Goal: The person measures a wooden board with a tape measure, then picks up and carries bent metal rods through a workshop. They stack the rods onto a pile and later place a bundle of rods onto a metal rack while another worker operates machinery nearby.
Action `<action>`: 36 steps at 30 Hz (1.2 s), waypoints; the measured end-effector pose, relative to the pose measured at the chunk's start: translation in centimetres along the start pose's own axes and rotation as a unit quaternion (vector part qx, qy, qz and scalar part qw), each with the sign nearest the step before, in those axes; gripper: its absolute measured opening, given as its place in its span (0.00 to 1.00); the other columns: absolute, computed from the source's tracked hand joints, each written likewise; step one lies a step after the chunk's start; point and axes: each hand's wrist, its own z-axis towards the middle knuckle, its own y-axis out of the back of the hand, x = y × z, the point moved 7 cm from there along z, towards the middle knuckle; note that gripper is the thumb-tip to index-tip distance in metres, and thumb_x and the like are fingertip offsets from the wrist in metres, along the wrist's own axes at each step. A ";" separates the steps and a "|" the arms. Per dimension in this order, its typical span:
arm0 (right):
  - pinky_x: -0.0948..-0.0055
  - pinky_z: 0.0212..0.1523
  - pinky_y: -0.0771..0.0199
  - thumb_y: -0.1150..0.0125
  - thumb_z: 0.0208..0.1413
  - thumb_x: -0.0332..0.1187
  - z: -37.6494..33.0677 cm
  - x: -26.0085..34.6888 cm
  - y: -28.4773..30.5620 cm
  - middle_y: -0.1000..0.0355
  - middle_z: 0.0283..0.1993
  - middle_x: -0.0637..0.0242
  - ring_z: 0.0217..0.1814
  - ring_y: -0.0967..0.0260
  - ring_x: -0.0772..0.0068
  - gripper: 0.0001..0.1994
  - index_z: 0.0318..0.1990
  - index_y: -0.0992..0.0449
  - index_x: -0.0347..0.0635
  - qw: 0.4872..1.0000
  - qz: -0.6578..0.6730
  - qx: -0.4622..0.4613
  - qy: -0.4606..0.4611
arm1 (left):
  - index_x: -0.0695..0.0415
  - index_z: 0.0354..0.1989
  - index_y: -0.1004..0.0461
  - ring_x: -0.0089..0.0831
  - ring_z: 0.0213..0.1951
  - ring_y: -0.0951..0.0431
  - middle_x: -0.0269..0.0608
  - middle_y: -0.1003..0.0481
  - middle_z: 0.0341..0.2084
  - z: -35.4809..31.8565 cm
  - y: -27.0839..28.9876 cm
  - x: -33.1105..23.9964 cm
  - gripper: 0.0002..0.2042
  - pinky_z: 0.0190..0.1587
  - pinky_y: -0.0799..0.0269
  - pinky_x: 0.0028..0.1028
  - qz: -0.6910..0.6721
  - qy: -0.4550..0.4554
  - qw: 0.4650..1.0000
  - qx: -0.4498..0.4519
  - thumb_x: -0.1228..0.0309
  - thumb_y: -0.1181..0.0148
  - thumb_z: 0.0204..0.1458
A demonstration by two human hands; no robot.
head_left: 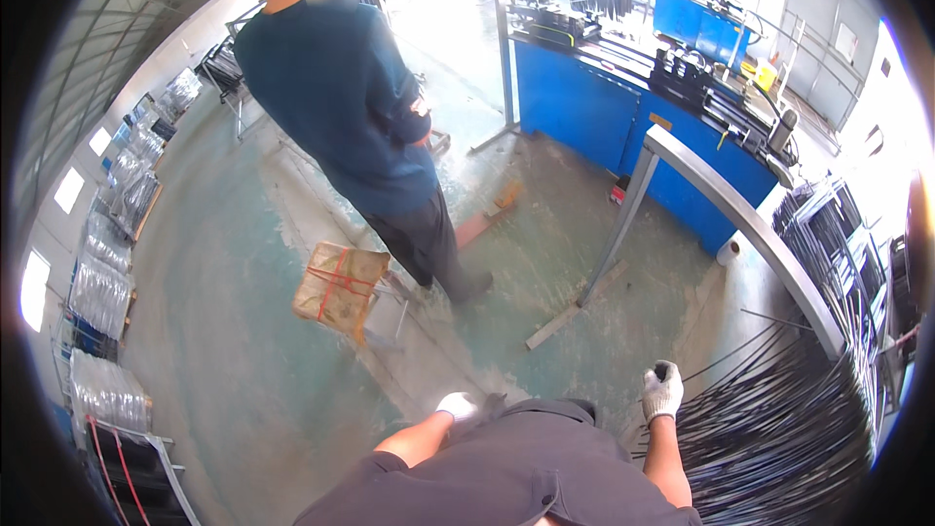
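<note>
My left hand (458,406), in a white knit glove, hangs low in front of my body; its fingers are blurred. My right hand (662,392), gloved too, is raised at my right side with its fingers curled in. A dark patch shows inside the curl, and I cannot make out whether it is a held thing. Right beside that hand lies a large spread of long thin black rods (779,419). One rod end points close to the glove, but contact cannot be told.
A co-worker (341,97) in a dark top stands ahead, beside a stool with a strapped brown pad (339,282). A grey metal frame (740,205) rises at front right, before blue machine benches (575,102). Wrapped stacks (102,297) line the left wall.
</note>
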 end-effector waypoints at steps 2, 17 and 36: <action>0.60 0.57 0.21 0.28 0.57 0.32 -1.1 -0.4 -0.9 0.18 0.49 0.53 0.52 0.19 0.54 0.17 0.53 0.20 0.38 0.999 0.026 0.026 -0.027 | 0.56 0.50 0.15 0.50 0.56 0.18 0.52 0.16 0.51 0.3 -0.8 2.0 0.19 0.58 0.23 0.39 -0.060 0.024 0.998 -0.016 0.62 0.44 0.57; 0.60 0.58 0.21 0.29 0.57 0.36 -4.0 -0.5 -1.4 0.17 0.50 0.52 0.55 0.18 0.52 0.17 0.51 0.18 0.40 0.995 0.018 0.074 -0.061 | 0.57 0.51 0.16 0.40 0.41 0.17 0.47 0.15 0.41 1.4 -0.2 -1.9 0.18 0.45 0.22 0.37 -0.002 -0.023 0.999 0.027 0.60 0.41 0.59; 0.58 0.60 0.22 0.29 0.59 0.38 -5.5 -1.3 -0.6 0.17 0.53 0.50 0.58 0.20 0.49 0.18 0.53 0.18 0.40 0.991 -0.007 0.100 -0.090 | 0.55 0.39 0.13 0.51 0.50 0.16 0.53 0.15 0.44 1.1 0.1 -5.2 0.16 0.53 0.23 0.40 0.100 -0.088 0.990 0.039 0.61 0.44 0.52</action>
